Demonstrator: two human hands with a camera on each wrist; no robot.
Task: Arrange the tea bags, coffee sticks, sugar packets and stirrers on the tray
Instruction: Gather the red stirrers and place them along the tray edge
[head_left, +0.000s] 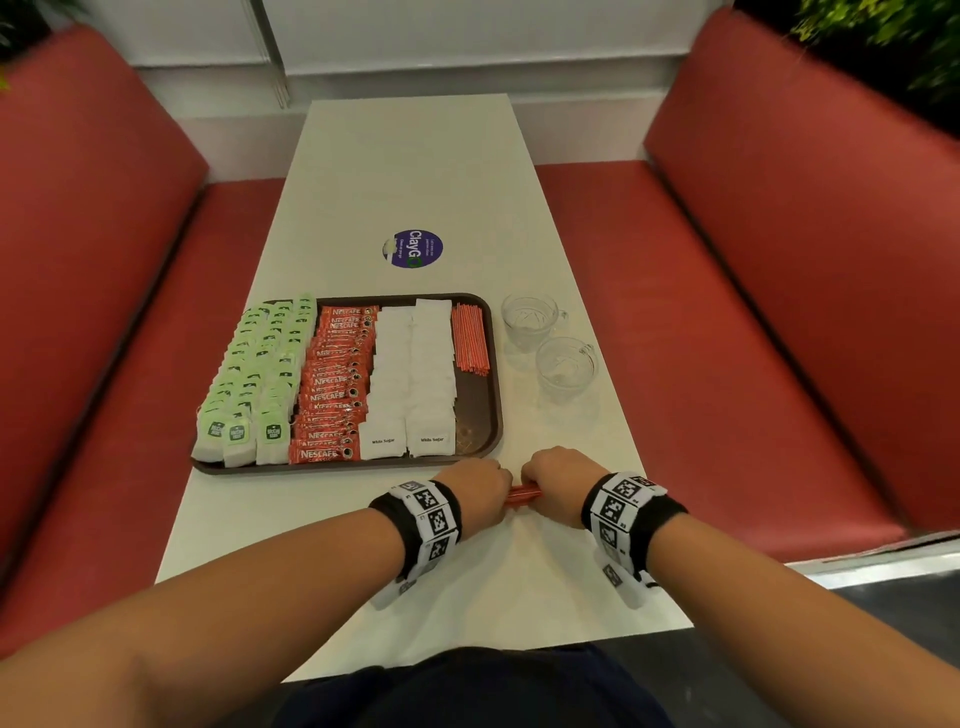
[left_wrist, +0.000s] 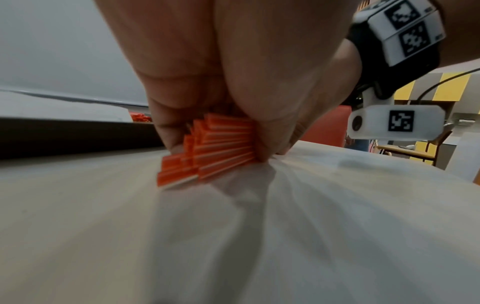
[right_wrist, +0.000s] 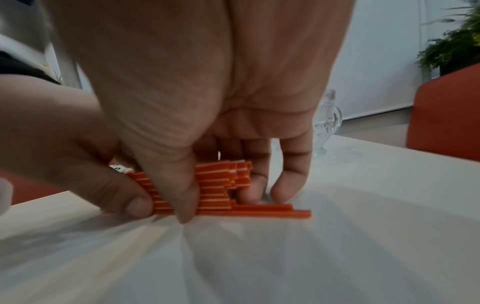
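Note:
A brown tray (head_left: 477, 410) on the white table holds rows of green tea bags (head_left: 254, 374), red coffee sticks (head_left: 335, 379), white sugar packets (head_left: 413, 374) and a pile of red stirrers (head_left: 470, 338) at its far right. Just in front of the tray's near right corner, both hands grip one bundle of red stirrers (head_left: 521, 493) lying on the table. My left hand (head_left: 480, 486) holds its left end, my right hand (head_left: 558, 478) its right end. The right wrist view shows the bundle (right_wrist: 215, 185) pinched between thumb and fingers, with two stirrers (right_wrist: 272, 211) sticking out further right. In the left wrist view the stirrer ends (left_wrist: 207, 150) fan out unevenly.
Two glass cups (head_left: 530, 319) (head_left: 566, 366) stand right of the tray. A round purple sticker (head_left: 413, 248) lies on the table beyond the tray. Red padded benches (head_left: 779, 312) flank the table on both sides.

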